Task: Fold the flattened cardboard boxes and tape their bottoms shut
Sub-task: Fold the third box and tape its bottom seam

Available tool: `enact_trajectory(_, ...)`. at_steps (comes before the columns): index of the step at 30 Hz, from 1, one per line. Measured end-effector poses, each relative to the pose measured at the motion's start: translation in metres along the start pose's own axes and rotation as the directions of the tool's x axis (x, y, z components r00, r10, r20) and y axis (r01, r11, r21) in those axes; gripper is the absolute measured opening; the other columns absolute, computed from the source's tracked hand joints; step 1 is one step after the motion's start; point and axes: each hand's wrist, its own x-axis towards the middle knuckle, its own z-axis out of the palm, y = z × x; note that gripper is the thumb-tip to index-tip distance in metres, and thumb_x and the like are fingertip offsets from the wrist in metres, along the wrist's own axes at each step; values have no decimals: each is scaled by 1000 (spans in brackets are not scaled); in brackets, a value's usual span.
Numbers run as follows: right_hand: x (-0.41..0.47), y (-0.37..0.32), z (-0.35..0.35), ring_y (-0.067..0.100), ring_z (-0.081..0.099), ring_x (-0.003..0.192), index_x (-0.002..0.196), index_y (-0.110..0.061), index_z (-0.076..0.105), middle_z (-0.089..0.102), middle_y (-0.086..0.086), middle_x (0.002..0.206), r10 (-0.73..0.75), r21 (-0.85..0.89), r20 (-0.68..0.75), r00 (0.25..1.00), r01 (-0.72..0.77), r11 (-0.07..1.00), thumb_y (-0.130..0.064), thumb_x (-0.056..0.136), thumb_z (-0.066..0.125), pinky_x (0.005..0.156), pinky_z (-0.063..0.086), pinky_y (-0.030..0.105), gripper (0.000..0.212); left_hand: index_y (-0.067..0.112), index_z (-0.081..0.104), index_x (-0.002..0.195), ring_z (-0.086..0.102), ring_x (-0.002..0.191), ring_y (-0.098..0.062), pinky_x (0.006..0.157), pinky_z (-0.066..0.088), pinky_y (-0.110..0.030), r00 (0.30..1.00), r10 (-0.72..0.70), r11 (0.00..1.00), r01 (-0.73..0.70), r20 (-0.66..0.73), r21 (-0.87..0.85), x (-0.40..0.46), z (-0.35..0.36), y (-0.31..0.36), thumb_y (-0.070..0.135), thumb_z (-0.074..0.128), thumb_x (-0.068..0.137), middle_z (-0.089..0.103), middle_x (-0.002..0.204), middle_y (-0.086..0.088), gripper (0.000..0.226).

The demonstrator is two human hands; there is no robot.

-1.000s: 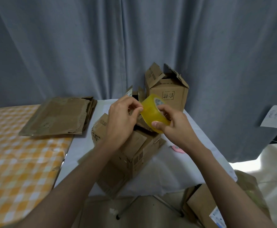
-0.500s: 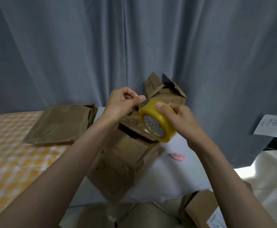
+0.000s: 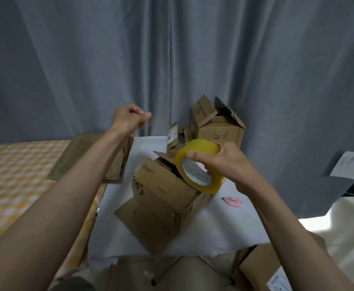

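Taping step, tape being drawn off the roll. Right hand (image 3: 224,162) clamped around yellow tape roll (image 3: 199,165), just above the folded box (image 3: 163,198) on the white counter (image 3: 214,225). Left hand (image 3: 130,119) well apart, up and to the left, fingers pinched together, probably on the tape end; the strip itself too clear to see. Next: lower the end onto the box bottom seam, press flat, keeping strip straight. Flattened boxes (image 3: 100,158) waiting at the far left.
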Motion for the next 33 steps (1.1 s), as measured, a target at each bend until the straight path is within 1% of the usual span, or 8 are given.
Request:
enact_trajectory(2,3,2,6,13,67,76,102,-8,70,71,0,80,12,-48,-65,998,-15,999,-64,67,79,65,52,27,67,19,55,70,58,73,-19,84,54,-40,999,-43,999,43,-18,31,6,-7,-17,17,76,86,59,70,-1,26)
enact_trajectory(5,9,1,12,9,64,80,104,-12,66,67,-6,86,37,-71,-85,996,-43,997,-61,71,77,64,50,22,60,18,54,74,56,70,-16,78,52,-34,995,-95,995,95,-19,28,5,-4,-44,17,73,89,58,72,-1,24)
enact_trajectory(8,15,5,21,17,65,91,111,-9,67,65,-4,91,88,-133,-20,996,-90,987,-71,65,75,67,48,26,78,14,52,79,51,65,-13,66,47,-24,992,-126,992,126,-19,-2,2,0,-62,14,72,90,55,71,-3,23)
enact_trajectory(11,14,12,27,13,65,86,101,-14,69,69,-2,91,138,-174,17,990,-133,976,-62,70,78,72,55,30,58,10,53,82,50,62,-14,63,45,-24,989,-151,989,151,-7,3,2,2,-83,14,75,87,55,69,-4,23)
enact_trajectory(15,14,12,25,13,67,87,105,-14,66,71,3,94,136,-183,65,989,-122,976,-54,69,82,84,58,40,56,6,53,91,52,70,-16,75,49,-32,975,-216,976,214,57,33,-3,7,-102,19,79,84,54,74,-3,30)
enact_trajectory(20,17,17,23,7,63,84,106,-17,58,67,-2,96,100,-238,101,990,-74,968,-31,74,84,74,57,37,44,12,53,86,57,75,-22,82,53,-41,956,-284,957,277,74,92,-5,6,-123,31,86,75,58,74,-4,39)
enact_trajectory(23,18,21,25,7,59,80,106,-20,55,62,-3,93,65,-243,94,993,-41,969,-23,79,79,58,47,25,36,13,54,85,57,77,-22,87,54,-45,946,-308,950,300,102,93,-8,8,-131,31,86,74,59,79,-5,38)
enact_trajectory(33,22,22,27,6,57,83,113,-27,52,56,-11,95,43,-221,111,993,-18,975,-26,83,75,60,45,24,37,13,56,80,59,90,-21,81,48,-33,930,-348,933,331,121,143,-16,14,-141,33,85,75,61,88,-5,35)
